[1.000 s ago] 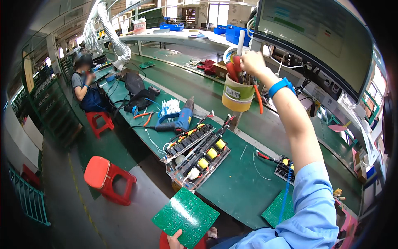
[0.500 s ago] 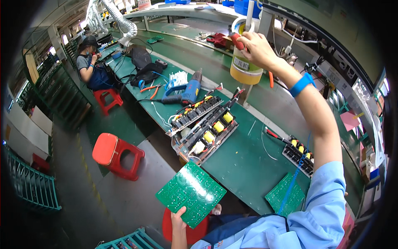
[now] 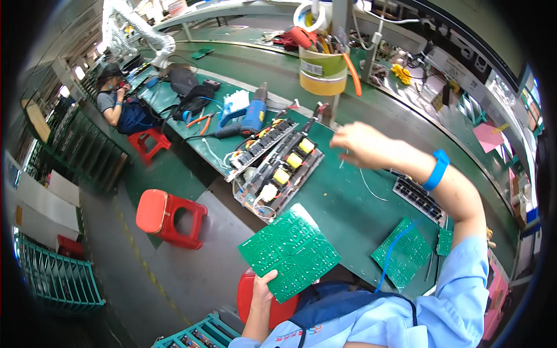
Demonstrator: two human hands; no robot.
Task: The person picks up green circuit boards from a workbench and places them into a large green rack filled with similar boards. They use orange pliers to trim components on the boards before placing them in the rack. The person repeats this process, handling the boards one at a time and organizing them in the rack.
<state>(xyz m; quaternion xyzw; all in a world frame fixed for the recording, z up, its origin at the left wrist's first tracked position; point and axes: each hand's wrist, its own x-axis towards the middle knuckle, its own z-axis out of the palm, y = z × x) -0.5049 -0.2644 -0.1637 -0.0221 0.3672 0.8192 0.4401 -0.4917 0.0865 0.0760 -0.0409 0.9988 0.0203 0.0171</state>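
Green board (image 3: pixel 290 253), nearly square, held just off near edge of table (image 3: pixel 342 200); left hand (image 3: pixel 261 292) grips its left side, thumb on top. Right hand (image 3: pixel 366 146) above table, fingers curled, cannot tell if holding anything. Board lies leftward, bodyward from them; left hand nearer.

A red stool (image 3: pixel 153 212) stands on the grey-and-green floor (image 3: pixel 119 272) near a long green workbench (image 3: pixel 342 229).

Heat gun (image 3: pixel 254 118) on green bench (image 3: pixel 332 204)
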